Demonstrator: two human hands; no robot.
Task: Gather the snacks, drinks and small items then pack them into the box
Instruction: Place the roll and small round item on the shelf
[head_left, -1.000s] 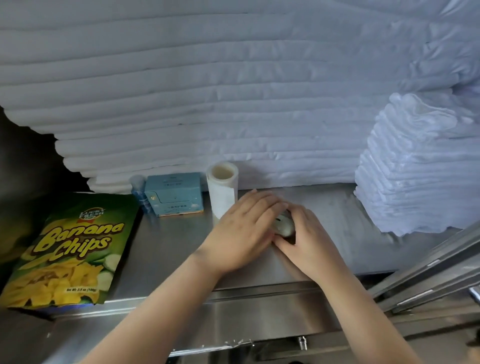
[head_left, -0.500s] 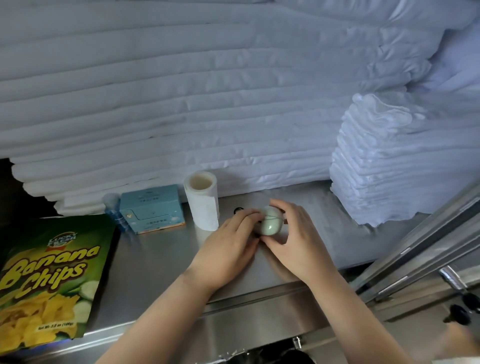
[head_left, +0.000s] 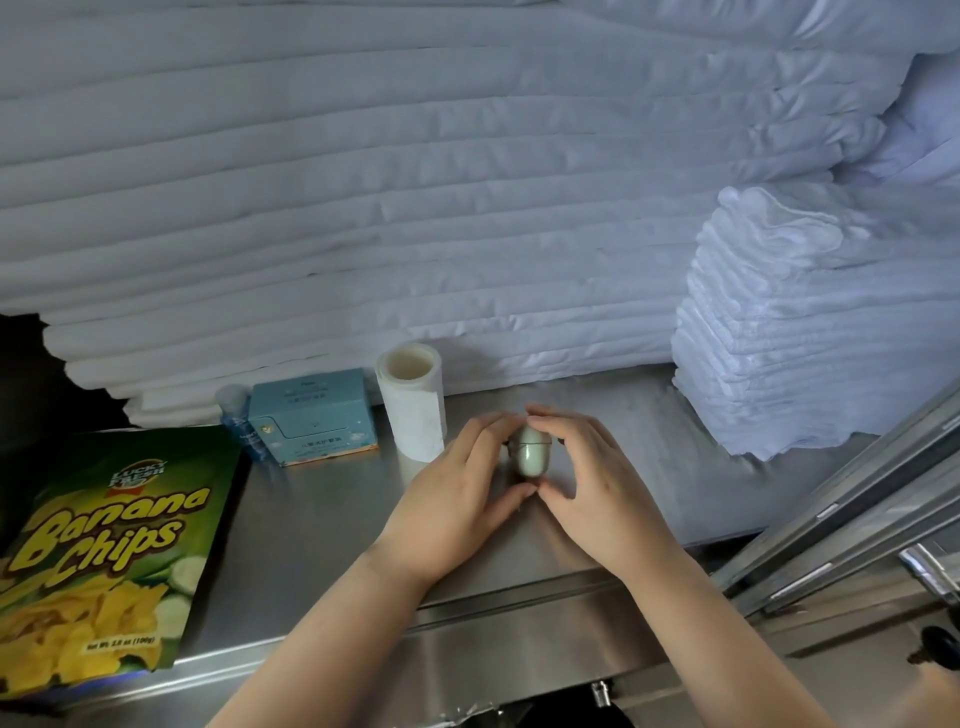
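A small pale green egg-shaped item (head_left: 531, 453) stands on the steel shelf (head_left: 322, 525), cupped between my left hand (head_left: 457, 493) and my right hand (head_left: 592, 483). Both hands' fingertips touch its sides. A green bag of banana chips (head_left: 98, 561) lies flat at the left. A light blue carton (head_left: 311, 418) sits near the back, with a small blue bottle (head_left: 240, 426) on its left and a white roll (head_left: 411, 400) on its right. No packing box is in view.
Stacked white folded linens (head_left: 415, 208) fill the back of the shelf. A smaller pile of white towels (head_left: 779, 332) stands at the right. Metal rails (head_left: 852, 530) slant across the lower right.
My hands have spread apart around the egg-shaped item, which now shows upright between them; earlier the left hand covered it. The view has shifted a little.
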